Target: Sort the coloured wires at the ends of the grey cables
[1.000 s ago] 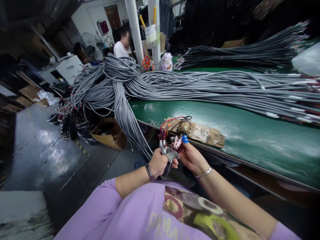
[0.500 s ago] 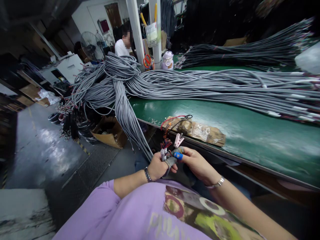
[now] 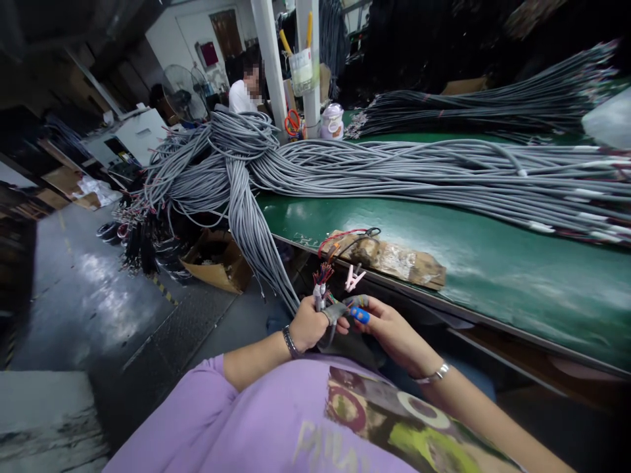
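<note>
Left hand (image 3: 308,325) grip clenched on the grey cable end (image 3: 331,315), its coloured wires (image 3: 322,276) fanned just left of the pink clip (image 3: 353,278). Right hand (image 3: 389,328) was up at the clip a second ago and has dropped just below it, blue-capped finger (image 3: 360,315) against the cable end; can't tell if that grip pinches a wire. Clip now clear of both hands, just off the bench (image 3: 444,223) edge

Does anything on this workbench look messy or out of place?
Yes. The grey cables slide off the left end of the green table and hang in a tangled heap toward the floor, beside an open cardboard box. The brown pad at the table's front edge looks torn and worn.
</note>
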The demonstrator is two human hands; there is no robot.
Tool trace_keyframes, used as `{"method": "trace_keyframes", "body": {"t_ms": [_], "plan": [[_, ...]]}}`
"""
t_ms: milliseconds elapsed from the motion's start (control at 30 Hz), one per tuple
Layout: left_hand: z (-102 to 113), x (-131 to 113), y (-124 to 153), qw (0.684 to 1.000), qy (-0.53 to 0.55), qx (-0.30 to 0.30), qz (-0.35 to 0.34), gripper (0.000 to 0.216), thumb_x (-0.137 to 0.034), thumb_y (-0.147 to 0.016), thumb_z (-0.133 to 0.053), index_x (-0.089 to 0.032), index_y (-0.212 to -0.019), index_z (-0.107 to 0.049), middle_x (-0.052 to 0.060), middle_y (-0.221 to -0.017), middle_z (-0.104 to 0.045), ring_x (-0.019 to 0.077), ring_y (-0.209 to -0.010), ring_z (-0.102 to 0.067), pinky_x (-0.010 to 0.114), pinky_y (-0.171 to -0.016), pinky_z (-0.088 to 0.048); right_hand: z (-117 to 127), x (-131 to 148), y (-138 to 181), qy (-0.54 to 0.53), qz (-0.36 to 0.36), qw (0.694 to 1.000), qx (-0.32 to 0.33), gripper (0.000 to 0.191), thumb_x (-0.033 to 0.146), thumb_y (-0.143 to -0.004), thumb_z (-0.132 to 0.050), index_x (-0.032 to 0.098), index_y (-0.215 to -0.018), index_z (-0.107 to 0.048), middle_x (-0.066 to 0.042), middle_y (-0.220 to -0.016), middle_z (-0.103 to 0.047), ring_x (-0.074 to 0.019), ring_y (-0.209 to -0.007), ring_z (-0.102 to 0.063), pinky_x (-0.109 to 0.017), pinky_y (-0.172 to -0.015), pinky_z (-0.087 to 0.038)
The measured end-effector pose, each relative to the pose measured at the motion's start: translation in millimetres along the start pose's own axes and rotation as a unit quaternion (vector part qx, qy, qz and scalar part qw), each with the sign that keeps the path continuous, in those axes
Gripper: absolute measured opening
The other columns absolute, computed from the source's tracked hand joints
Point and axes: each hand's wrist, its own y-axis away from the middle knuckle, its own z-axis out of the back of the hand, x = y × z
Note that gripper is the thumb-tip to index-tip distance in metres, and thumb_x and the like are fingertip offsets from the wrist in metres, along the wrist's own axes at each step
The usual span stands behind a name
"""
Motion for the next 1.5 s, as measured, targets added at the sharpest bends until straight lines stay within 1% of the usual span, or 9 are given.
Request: {"method": "trace_keyframes", "body": {"t_ms": [100,167,267,333,433,600,900,1267,1500], "plan": [[-1,-1,0,1.000,-0.015,0.017,-0.007,0.055,-0.063,-0.059,-0.075,-0.010,-0.063,-0.060,0.008,-0.057,-0.064,0.0153,-0.048,-0.061,0.026,-0.049,-0.049,-10,5,3,-0.018,0.018,0.999,-0.026,0.040,0.053,-0.066,-0.077,0.018,-0.077,-0.060,-0.001,-0.060,-0.061,-0.0144,-0.056,-0.054,-0.029,-0.056,-0.042],[0,-1,0,0.999,-0.026,0.036,-0.008,0.055,-0.063,-0.059,-0.075,-0.010,-0.061,-0.060,0.008,-0.057,-0.064,0.0154,-0.048,-0.061,0.025,-0.048,-0.048,-15,12,4,-0.005,0.026,0.999,-0.025,0.040,0.054,-0.064,-0.078,0.019,-0.072,-0.060,0.000,-0.057,-0.061,-0.0145,-0.054,-0.054,-0.030,-0.056,-0.043],[2,0,0,0.996,-0.044,0.077,-0.002,0.053,-0.061,-0.057,-0.077,-0.011,-0.066,-0.061,0.006,-0.056,-0.064,0.0160,-0.049,-0.062,0.027,-0.051,-0.050,-18,20,3,0.007,0.031,0.999,0.013,0.037,0.052,-0.068,-0.077,0.020,-0.070,-0.058,0.001,-0.054,-0.060,-0.0145,-0.050,-0.055,-0.030,-0.055,-0.044],[3,1,1,0.995,-0.046,0.086,-0.005,0.053,-0.061,-0.057,-0.077,-0.011,-0.070,-0.062,0.005,-0.056,-0.064,0.0162,-0.050,-0.062,0.028,-0.052,-0.051,-19,21,1,0.010,0.033,0.999,0.043,0.034,0.050,-0.073,-0.074,0.020,-0.074,-0.056,0.001,-0.054,-0.060,-0.0144,-0.049,-0.056,-0.029,-0.054,-0.043],[4,4,2,0.998,-0.029,0.052,-0.018,0.053,-0.061,-0.060,-0.075,-0.012,-0.073,-0.062,0.006,-0.058,-0.065,0.0165,-0.051,-0.062,0.027,-0.052,-0.050,-21,20,-3,0.022,0.035,0.998,0.054,0.035,0.052,-0.076,-0.070,0.021,-0.077,-0.054,0.002,-0.052,-0.059,-0.0150,-0.047,-0.055,-0.030,-0.052,-0.042],[3,10,1,0.999,0.020,-0.002,-0.036,0.052,-0.062,-0.062,-0.074,-0.011,-0.066,-0.060,0.006,-0.056,-0.065,0.0155,-0.048,-0.061,0.026,-0.050,-0.050,-27,23,-5,0.045,0.042,0.998,-0.020,0.043,0.061,-0.065,-0.074,0.023,-0.068,-0.053,0.002,-0.050,-0.056,-0.0148,-0.048,-0.051,-0.030,-0.051,-0.044],[3,13,-4,0.998,0.059,-0.032,-0.020,0.053,-0.062,-0.061,-0.075,-0.012,-0.067,-0.058,0.005,-0.054,-0.063,0.0159,-0.045,-0.060,0.026,-0.046,-0.048,-26,23,-5,0.050,0.041,0.996,-0.055,0.043,0.059,-0.063,-0.076,0.022,-0.066,-0.055,0.001,-0.055,-0.055,-0.0145,-0.052,-0.049,-0.030,-0.053,-0.043],[0,9,1,0.999,0.026,-0.023,-0.004,0.050,-0.056,-0.056,-0.080,-0.012,-0.070,-0.060,0.004,-0.055,-0.063,0.0168,-0.049,-0.063,0.027,-0.051,-0.051,-26,27,-8,0.078,0.029,0.997,-0.003,0.039,0.053,-0.065,-0.078,0.022,-0.070,-0.055,0.001,-0.054,-0.058,-0.0153,-0.051,-0.054,-0.029,-0.052,-0.044],[1,11,0,0.999,0.028,-0.037,-0.010,0.052,-0.061,-0.059,-0.076,-0.011,-0.063,-0.060,0.007,-0.056,-0.064,0.0165,-0.049,-0.062,0.027,-0.051,-0.051,-29,27,-2,0.036,0.019,0.999,-0.009,0.040,0.056,-0.068,-0.075,0.023,-0.067,-0.052,0.001,-0.052,-0.056,-0.0149,-0.050,-0.052,-0.031,-0.054,-0.045]]}}
